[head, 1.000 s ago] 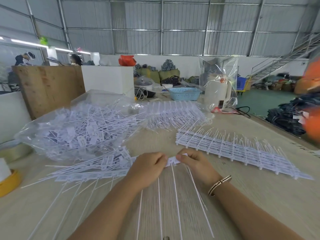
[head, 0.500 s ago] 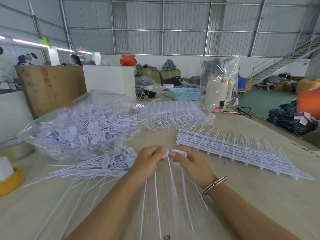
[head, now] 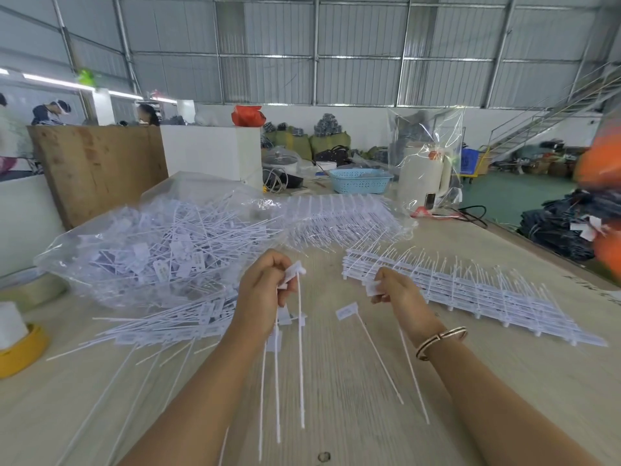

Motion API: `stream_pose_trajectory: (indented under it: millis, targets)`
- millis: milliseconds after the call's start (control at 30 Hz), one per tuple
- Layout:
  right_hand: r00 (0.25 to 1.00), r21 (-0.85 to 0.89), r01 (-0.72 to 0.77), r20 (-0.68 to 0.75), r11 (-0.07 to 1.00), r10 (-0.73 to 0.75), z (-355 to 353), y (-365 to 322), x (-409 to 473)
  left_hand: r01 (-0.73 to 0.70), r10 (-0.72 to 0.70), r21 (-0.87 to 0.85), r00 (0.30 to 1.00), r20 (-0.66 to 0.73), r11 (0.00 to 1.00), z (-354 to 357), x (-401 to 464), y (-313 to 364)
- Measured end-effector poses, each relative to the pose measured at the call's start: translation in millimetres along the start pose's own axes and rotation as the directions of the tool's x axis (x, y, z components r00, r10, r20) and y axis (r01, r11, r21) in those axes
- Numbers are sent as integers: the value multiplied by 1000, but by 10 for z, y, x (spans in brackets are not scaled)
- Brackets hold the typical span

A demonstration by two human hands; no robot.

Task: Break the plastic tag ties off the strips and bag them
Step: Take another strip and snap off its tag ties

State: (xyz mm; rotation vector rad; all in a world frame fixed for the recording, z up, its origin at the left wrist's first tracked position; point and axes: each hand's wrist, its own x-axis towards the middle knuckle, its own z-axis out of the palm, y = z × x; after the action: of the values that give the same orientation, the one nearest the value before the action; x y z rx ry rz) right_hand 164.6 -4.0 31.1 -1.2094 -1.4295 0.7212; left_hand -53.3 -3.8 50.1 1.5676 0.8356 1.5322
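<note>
Both hands are raised above the wooden table (head: pixel 353 381), set apart from each other. The left hand (head: pixel 260 290) has its fingers curled round the flat heads of several tag ties (head: pixel 300 358), whose long tails hang down toward the table; gathering them by the heads appears to keep the batch together for bagging. The right hand (head: pixel 395 290) pinches one tie head between thumb and fingers, its thin tail trailing below the wrist. A single loose tie (head: pixel 364 341) is seen between the two hands; whether it rests on the table or is falling cannot be told. Just left of the left hand lies a heap of separated ties (head: pixel 168 326), and behind it an open clear bag (head: pixel 151 243) already holds many more, placed within easy reach for filling. To the right, near the right hand, stacked unbroken strips (head: pixel 470 290) await separation. Judgement: breaking is mid-course, since much stock remains on the strips. Risk: hanging tails may tangle or slip from the grip.
</note>
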Motion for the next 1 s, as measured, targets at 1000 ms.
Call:
stream_pose_trajectory:
  millis: [1000]
  targets:
    - [974, 110, 56, 214, 992, -79, 311, -237, -315, -156, 0, 587, 966, 257, 794, 108, -104, -205]
